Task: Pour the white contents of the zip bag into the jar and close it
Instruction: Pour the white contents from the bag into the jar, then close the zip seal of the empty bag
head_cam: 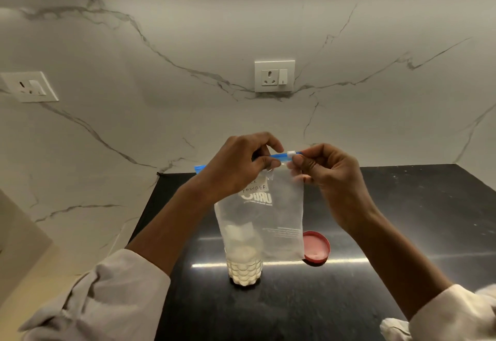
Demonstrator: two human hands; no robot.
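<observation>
Behind empty zip bag [271, 214], powder-filled jar [244, 268]

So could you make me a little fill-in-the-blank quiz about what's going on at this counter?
1. Both hands, left and right, hold the bag by its ____ zip strip.
2. The jar holds a ____ powder.
3. The red lid lies on the counter, to the ____ of the jar.
4. The word handwritten on the bag reads ____.

Missing words: blue; white; right; powder
</observation>
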